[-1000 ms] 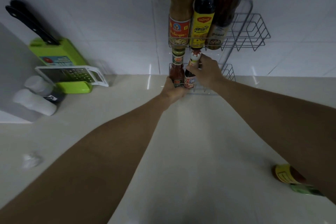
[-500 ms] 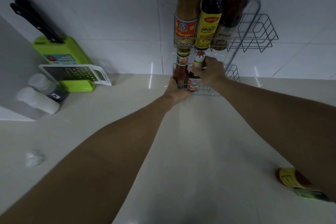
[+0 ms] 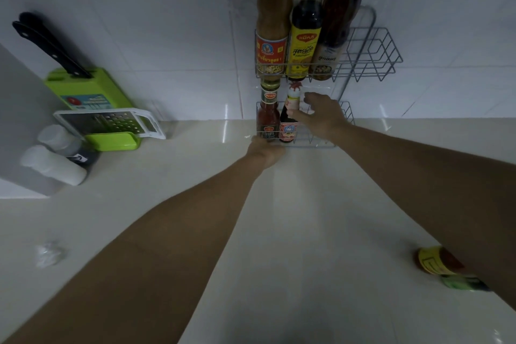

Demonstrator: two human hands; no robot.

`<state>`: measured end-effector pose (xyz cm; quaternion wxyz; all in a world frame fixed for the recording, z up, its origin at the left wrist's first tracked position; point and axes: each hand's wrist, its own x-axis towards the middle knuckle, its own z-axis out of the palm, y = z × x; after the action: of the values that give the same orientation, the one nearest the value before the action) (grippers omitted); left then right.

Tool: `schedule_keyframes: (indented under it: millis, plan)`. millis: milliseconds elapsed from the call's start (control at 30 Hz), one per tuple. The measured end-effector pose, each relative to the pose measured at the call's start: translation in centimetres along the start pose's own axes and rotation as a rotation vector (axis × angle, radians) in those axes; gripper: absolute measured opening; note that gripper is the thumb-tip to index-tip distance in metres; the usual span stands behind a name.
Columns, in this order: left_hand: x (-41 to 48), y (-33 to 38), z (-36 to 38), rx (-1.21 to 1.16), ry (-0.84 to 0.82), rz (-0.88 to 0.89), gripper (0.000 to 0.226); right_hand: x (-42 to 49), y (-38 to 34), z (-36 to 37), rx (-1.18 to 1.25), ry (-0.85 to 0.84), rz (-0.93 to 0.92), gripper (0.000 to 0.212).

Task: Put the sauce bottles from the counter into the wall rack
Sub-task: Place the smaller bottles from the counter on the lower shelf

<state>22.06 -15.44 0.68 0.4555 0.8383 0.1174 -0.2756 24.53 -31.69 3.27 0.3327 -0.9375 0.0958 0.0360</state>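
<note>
Sauce bottles stood in the lower tier of the wall rack: the red bottle just above your left hand, which pressed the tier's front rail; whether it gripped, I could not tell. Beside it, the dark bottle was seated, your right hand spread, fingers loosening. I judged placing nearly done; next, fetch the yellow-labelled bottle lying under your right forearm.

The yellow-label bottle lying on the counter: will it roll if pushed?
Probably yes: the yellow-label bottle lies on its side on the glossy counter, its body looks round. It may also be slippery, and the right arm hides part of it.
</note>
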Motion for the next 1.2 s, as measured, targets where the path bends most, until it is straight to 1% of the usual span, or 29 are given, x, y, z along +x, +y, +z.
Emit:
schedule_keyframes:
  millis: [133, 267, 400, 533, 633, 800, 867, 933, 967, 1067, 1133, 1200]
  plan:
    - [-2.0, 0.0, 2.3, 0.053, -0.131, 0.105, 0.063, -2.5, 0.9, -2.6, -0.018, 0.040, -0.016, 0.080]
    - [-4.4, 1.1, 6.0, 0.104, -0.278, 0.224, 0.079, -6.0, 2.9, -5.7, -0.039, 0.076, 0.005, 0.064]
    - [-7.3, 2.3, 10.7, 0.181, -0.449, 0.365, 0.082, -10.7, 5.7, -9.5, -0.115, 0.144, 0.026, 0.055]
    - [-9.8, 3.0, 15.7, 0.284, -0.609, 0.461, 0.084, -15.9, 9.2, -12.8, -0.209, 0.199, 0.110, 0.056]
    - [-11.6, 3.2, 18.9, 0.350, -0.681, 0.508, 0.089, -19.8, 11.5, -14.9, -0.279, 0.218, 0.172, 0.059]
    - [-13.8, 2.7, 23.4, 0.434, -0.801, 0.592, 0.097, -25.4, 13.9, -16.2, -0.382, 0.122, 0.275, 0.067]
    - [-14.7, 2.4, 24.8, 0.446, -0.859, 0.603, 0.092, -26.9, 14.7, -15.9, -0.409, 0.071, 0.323, 0.070]
    - [-15.2, 1.9, 26.2, 0.459, -0.874, 0.621, 0.081, -28.1, 15.6, -15.3, -0.432, 0.034, 0.373, 0.069]
    - [-15.4, 1.7, 26.8, 0.472, -0.852, 0.637, 0.075, -28.6, 15.9, -14.8, -0.435, 0.025, 0.388, 0.066]
    - [-15.8, 1.3, 27.5, 0.500, -0.780, 0.702, 0.056, -29.3, 17.1, -13.2, -0.421, 0.072, 0.363, 0.052]
    - [-16.0, 1.2, 27.6, 0.502, -0.777, 0.734, 0.049, -29.2, 17.4, -12.5, -0.420, 0.121, 0.347, 0.042]
    - [-16.3, 1.0, 27.2, 0.488, -0.768, 0.739, 0.048, -28.8, 17.3, -12.4, -0.420, 0.135, 0.333, 0.035]
